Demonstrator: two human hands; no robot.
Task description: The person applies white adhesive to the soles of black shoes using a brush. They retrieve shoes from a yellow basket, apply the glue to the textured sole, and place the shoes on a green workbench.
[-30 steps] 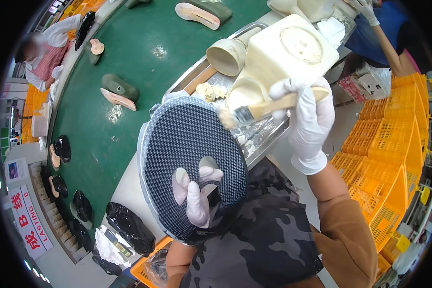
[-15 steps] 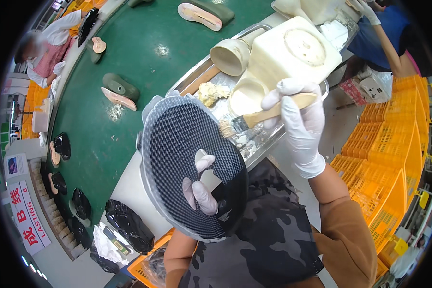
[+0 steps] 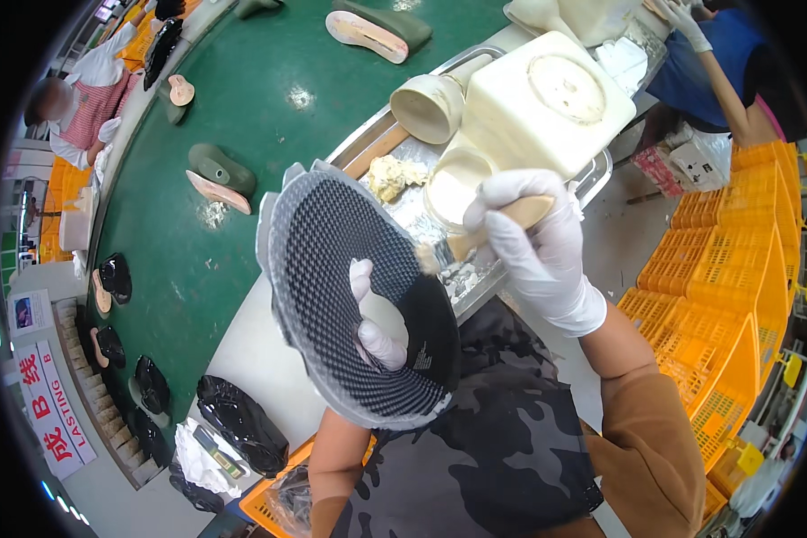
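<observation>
- My left hand (image 3: 372, 323) props up the black mesh sole piece (image 3: 350, 291). Only the gloved fingers (image 3: 360, 278) show, curled over its dark inner face; the thumb is hidden behind, so I read it as clamped on the piece.
- My right hand (image 3: 533, 247) is closed around the wooden-handled brush (image 3: 475, 238), bristle end just at the piece's right edge, above the metal tray (image 3: 601, 175).
- Risk: the piece stands tilted on a fingertip hold; a hard brush push could twist it out of the grip and drop it on my lap or the tray.
- Risk: a loaded brush hangs over the tray rim, so a drip could land on my camouflage apron (image 3: 502, 421) or smear the mesh face.
- Risk: my elbow swings close to the cream glue cup (image 3: 453, 184) and the big cream canister (image 3: 547, 99); a knock would tip the cup.
- Versus a second ago: the piece has turned from lying almost flat-on to me to tilted up, dark inner side now showing.
- The brush has come down from the cup area toward the piece's edge.
- Shoe lasts (image 3: 220, 170) on the green tabletop (image 3: 269, 99) look unmoved.
</observation>
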